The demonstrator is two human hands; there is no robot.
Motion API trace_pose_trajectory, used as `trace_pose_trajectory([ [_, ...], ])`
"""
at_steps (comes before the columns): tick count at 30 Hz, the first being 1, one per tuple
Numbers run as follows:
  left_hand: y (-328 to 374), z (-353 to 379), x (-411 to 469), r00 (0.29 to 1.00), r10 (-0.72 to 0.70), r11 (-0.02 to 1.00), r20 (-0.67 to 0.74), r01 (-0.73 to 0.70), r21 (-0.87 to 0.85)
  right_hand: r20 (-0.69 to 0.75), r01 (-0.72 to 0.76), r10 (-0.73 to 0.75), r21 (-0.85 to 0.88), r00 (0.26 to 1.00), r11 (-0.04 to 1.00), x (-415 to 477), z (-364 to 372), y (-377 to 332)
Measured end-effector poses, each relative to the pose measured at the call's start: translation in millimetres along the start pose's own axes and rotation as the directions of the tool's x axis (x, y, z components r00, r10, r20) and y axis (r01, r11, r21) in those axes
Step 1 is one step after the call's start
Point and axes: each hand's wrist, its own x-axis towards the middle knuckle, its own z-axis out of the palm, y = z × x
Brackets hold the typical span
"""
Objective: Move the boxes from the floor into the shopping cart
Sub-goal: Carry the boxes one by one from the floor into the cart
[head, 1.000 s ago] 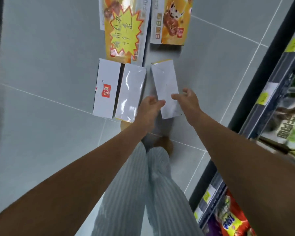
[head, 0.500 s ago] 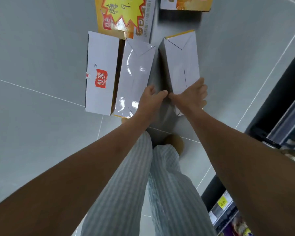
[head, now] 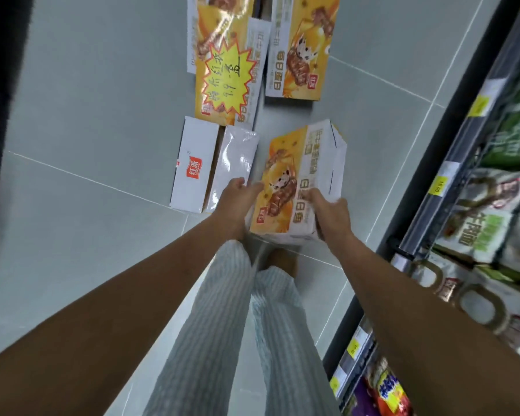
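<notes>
The left hand (head: 237, 201) and the right hand (head: 330, 213) both grip the yellow box (head: 294, 175), one on each side, with fingers curled round its near edges. The box is tilted, just past the legs (head: 216, 325), near the shelf (head: 427, 187) on the right. Two white boxes (head: 192, 163) lie on the floor (head: 87, 115) just left of it. Two more yellow boxes (head: 297, 49) lie farther away.
</notes>
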Motion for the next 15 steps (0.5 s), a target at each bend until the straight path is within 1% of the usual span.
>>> trace_pose_trajectory([
  [2,8,-9,-29,1.0,0.007,0.997,-0.02,-0.008,-0.071,0.054,0.064,-0.064,0.014,0.996,0.998,-33,-17,-8],
  [4,9,-18,-55,0.999,0.014,0.998,-0.029,-0.015,-0.056,0.105,0.125,-0.127,0.021,0.986,0.992,-64,-30,-17],
  [6,6,-30,-90,1.0,0.01,0.999,0.002,-0.01,-0.048,0.161,0.158,-0.161,0.032,0.974,0.987,-103,-45,-27],
  [10,-8,-51,-153,0.997,-0.014,0.994,0.072,0.022,-0.107,0.31,0.222,-0.211,-0.003,0.927,0.975,-171,-62,-45],
  [12,-16,-62,-189,0.994,-0.002,0.981,0.11,0.023,-0.194,0.374,0.236,-0.206,-0.035,0.904,0.971,-201,-65,-51],
  [15,-35,-82,-236,0.98,0.078,0.908,0.185,0.007,-0.419,0.473,0.29,-0.217,-0.085,0.854,0.953,-246,-60,-59],
])
